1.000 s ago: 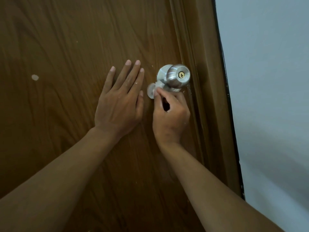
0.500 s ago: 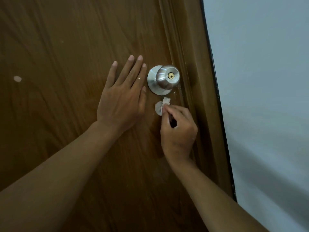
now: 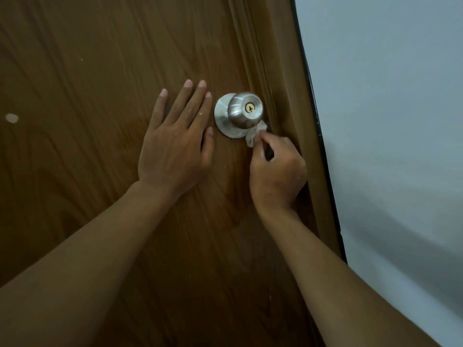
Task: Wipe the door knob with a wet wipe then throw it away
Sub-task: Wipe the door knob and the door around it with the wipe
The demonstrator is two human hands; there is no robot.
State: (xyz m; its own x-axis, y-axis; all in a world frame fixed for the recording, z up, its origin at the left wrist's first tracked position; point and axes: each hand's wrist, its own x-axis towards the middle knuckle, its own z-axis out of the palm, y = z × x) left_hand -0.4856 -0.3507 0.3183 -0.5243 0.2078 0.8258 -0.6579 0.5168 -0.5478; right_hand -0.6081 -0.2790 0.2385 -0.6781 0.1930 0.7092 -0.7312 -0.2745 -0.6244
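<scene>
Right hand (image 3: pixel 276 171) has a pinch grip closed on the wet wipe (image 3: pixel 255 134), which is pressed against the lower right of the stainless door knob (image 3: pixel 244 111), close to the door's latch edge. Left hand (image 3: pixel 175 144) lies flat and open on the wooden door (image 3: pixel 100 71), holding nothing, just beside the knob's rose plate. Risks: wipe is a small wad (little contact area), so the knob's top and far side likely get missed; a thin pinch could let it slip and drop.

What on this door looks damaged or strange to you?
One thing stands out: a small pale spot on the brown door, far left of the door knob, like a chip or patch. Small light specks also dot the wood. The knob itself looks intact, with the wet wipe at its lower right.
</scene>
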